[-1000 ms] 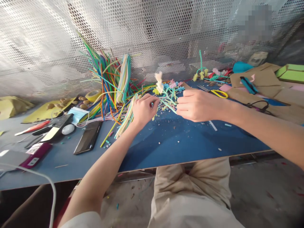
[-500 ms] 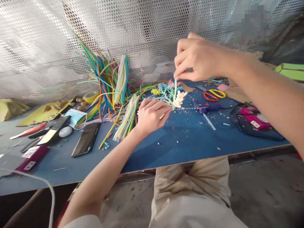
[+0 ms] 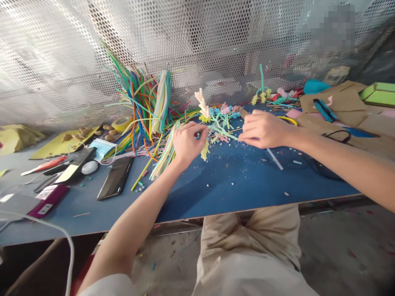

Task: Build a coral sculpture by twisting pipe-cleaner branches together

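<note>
A pale green pipe-cleaner stem (image 3: 226, 133) lies nearly level between my two hands. Thumb and fingertips of my left hand (image 3: 189, 142) are pinched near its flower end. There a cream fuzzy flower (image 3: 202, 105) points up, and a yellow fuzzy flower (image 3: 204, 152) hangs just below my fingertips. My right hand (image 3: 261, 129) is closed, its fingertips pinching the other end of the stem. Behind the stem lie pink and blue pipe-cleaner flowers (image 3: 224, 109), partly overlapping it in view.
Bundled pipe cleaners (image 3: 162, 100) stand at the back left. A black phone (image 3: 115, 179), a face mask (image 3: 101, 150) and yellow tape (image 3: 120, 123) lie left. Brown paper (image 3: 336, 98) and a green box (image 3: 379, 93) are right. Perforated sheeting (image 3: 200, 45) rises behind the blue table (image 3: 216, 193).
My right hand has come down from above to table height, right of my left hand. The stem has gone from upright to nearly level, its flowers now by my left hand.
</note>
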Demonstrator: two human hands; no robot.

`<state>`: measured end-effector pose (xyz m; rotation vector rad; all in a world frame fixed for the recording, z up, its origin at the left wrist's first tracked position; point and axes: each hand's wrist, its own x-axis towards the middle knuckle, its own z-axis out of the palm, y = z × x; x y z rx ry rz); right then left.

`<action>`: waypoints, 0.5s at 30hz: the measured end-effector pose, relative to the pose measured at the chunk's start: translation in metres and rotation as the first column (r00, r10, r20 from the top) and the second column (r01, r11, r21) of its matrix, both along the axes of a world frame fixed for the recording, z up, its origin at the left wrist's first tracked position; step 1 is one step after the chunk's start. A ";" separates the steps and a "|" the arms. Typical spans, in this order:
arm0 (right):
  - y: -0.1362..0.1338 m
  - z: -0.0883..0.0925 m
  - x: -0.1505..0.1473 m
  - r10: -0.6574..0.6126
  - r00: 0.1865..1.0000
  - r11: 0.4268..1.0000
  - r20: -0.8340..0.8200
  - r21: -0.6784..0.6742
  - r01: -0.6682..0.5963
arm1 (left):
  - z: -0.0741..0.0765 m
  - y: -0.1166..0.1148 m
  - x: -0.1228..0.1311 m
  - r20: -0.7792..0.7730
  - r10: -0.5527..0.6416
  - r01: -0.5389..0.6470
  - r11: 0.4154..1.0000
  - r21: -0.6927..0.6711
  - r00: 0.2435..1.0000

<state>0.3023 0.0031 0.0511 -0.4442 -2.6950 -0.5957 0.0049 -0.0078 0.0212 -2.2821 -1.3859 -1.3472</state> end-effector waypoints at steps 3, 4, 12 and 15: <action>-0.026 0.007 -0.015 0.034 0.997 0.993 0.067 0.114 -0.041 | -0.007 0.002 0.002 -0.070 0.026 -0.025 1.000 0.014 0.997; -0.033 0.012 -0.020 0.041 0.995 0.990 0.089 0.128 -0.052 | -0.009 0.002 0.004 -0.099 0.026 -0.023 0.999 0.024 0.995; -0.026 0.066 -0.015 -0.146 0.987 0.975 -0.069 0.161 0.155 | -0.009 -0.010 0.011 -0.279 -0.073 0.093 0.994 0.060 0.958; -0.007 0.072 -0.002 -0.171 0.971 0.969 -0.167 0.148 0.196 | -0.005 -0.013 0.010 -0.280 -0.118 0.140 0.988 0.061 0.953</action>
